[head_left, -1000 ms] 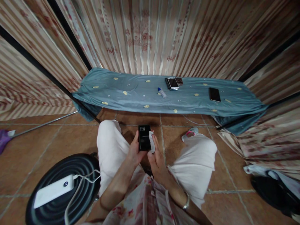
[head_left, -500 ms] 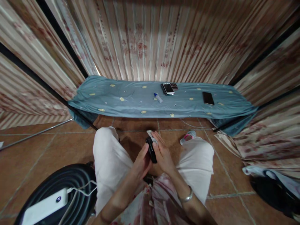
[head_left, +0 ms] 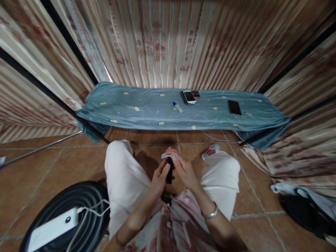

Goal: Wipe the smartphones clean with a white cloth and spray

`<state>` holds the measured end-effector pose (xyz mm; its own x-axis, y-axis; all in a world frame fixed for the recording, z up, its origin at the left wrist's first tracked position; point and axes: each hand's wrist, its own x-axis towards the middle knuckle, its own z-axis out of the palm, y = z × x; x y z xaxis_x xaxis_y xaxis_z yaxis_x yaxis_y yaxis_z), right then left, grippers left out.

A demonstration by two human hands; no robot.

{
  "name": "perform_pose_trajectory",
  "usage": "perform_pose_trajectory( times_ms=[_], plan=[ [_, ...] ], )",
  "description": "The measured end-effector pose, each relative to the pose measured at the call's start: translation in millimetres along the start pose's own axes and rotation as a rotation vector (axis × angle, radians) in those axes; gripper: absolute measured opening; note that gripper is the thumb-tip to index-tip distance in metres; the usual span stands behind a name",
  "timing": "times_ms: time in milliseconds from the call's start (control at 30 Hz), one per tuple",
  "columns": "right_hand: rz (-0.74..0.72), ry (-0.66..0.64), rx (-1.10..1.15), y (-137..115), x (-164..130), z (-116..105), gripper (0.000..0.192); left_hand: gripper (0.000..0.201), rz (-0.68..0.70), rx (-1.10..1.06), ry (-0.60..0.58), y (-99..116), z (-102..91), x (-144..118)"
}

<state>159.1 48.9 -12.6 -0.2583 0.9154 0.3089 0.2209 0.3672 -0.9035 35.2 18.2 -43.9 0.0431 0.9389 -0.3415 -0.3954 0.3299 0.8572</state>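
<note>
Between my knees, my left hand (head_left: 159, 178) grips a slim black object (head_left: 169, 176), upright and seen nearly edge-on, so its kind is unclear. My right hand (head_left: 182, 168) presses a thin whitish cloth (head_left: 168, 154) over the object's upper end, fingers folded round it. The cloth spreads out past the fingertips on the far side. Both hands are close together, above the floor and short of the bench. On the bench lie a small clear bottle with a blue cap (head_left: 178, 107), a white-framed phone (head_left: 189, 97) on a dark item, and a black phone (head_left: 234, 107).
A blue-green patterned cloth covers the long low bench (head_left: 147, 115) ahead. Pleated curtains (head_left: 157, 45) and dark poles (head_left: 73, 45) surround it. At my left, a white power bank (head_left: 52, 229) with a cable rests on a round black ribbed stool (head_left: 89, 196). A black bag-like item (head_left: 301, 213) lies right.
My right hand has brought the cloth up over the top of the black object, where it now spreads wider. The object has turned more upright in my left hand.
</note>
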Motion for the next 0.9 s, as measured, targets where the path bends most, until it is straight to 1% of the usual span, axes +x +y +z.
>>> perform_pose_trajectory(
  times_ms=[133, 200, 267, 400, 567, 633, 700, 800, 900],
  plan=[
    [0.065, 0.036, 0.074, 6.2, 2.8, -3.0, 0.038, 0.065, 0.045, 0.137, -0.011, 3.3, -1.1, -3.4],
    [0.099, 0.051, 0.096, 7.0, 2.9, -2.8, 0.038, 0.063, 0.113, 0.217, -0.007, 4.5, -3.0, -2.4],
    [0.101, 0.062, 0.091, 6.0, 1.4, -1.5, 0.038, 0.060, 0.199, 0.290, 0.014, 4.0, -6.1, 0.4],
    [0.026, 0.032, 0.015, -1.5, -8.2, 3.1, 0.039, 0.054, 0.329, 0.417, 0.044, 0.3, -15.3, 8.0],
    [-0.028, -0.033, -0.139, -9.0, -23.9, 6.7, 0.043, 0.047, 0.453, 0.564, 0.041, -0.1, -28.9, 15.6],
    [-0.031, -0.058, -0.189, -7.7, -26.1, 6.2, 0.045, 0.048, 0.511, 0.653, 0.065, 2.4, -33.6, 16.9],
    [0.007, -0.070, -0.206, -4.8, -25.4, 5.7, 0.046, 0.051, 0.558, 0.750, 0.089, 6.0, -36.2, 16.6],
    [0.061, -0.045, -0.176, 0.7, -22.1, 7.4, 0.047, 0.053, 0.616, 0.832, 0.055, 11.6, -35.0, 14.0],
    [0.071, 0.029, -0.111, 9.1, -19.3, 12.1, 0.047, 0.054, 0.619, 0.815, 0.032, 15.8, -30.1, 12.3]
  ],
)
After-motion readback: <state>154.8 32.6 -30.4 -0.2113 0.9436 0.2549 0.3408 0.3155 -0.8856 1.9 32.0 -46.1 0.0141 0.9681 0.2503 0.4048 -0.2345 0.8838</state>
